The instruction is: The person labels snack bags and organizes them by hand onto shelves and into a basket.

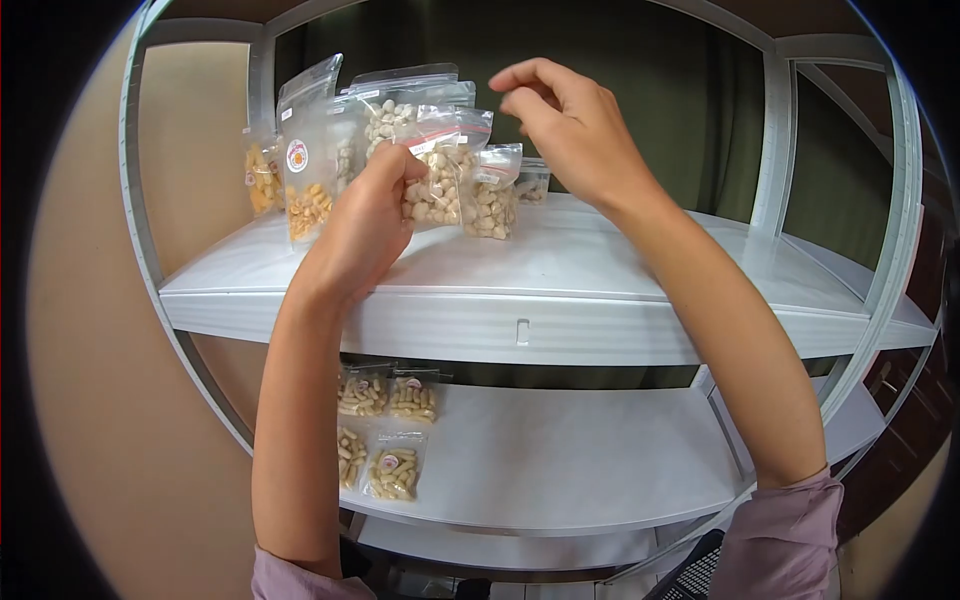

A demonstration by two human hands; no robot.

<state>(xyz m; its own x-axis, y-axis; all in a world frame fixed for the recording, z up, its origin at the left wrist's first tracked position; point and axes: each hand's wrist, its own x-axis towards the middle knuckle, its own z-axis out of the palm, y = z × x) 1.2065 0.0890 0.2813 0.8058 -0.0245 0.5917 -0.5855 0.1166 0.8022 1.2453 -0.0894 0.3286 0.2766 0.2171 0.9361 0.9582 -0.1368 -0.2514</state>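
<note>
My left hand (372, 205) pinches the left edge of a clear zip bag (440, 185) with a red seal strip, full of pale, rounded pieces. The kind of food is not plain to me. Up to the right, my right hand (565, 120) hangs in the air with loosely bent fingers and nothing between them. Just right of the held bag stands a smaller zip bag (492, 195) of similar pieces. Behind are other upright bags, one with whitish pieces (388, 122). To the left, a tall zip bag (307, 160) with a round sticker contains yellow-orange pieces.
The white upper shelf (600, 255) carries these bags. Another yellow-filled bag (263, 180) stands at its far left, and a small bag (533, 182) farther back. On the lower shelf (570, 440) lie several bags of finger-shaped pieces (395, 470). Metal posts (772, 140) frame the rack.
</note>
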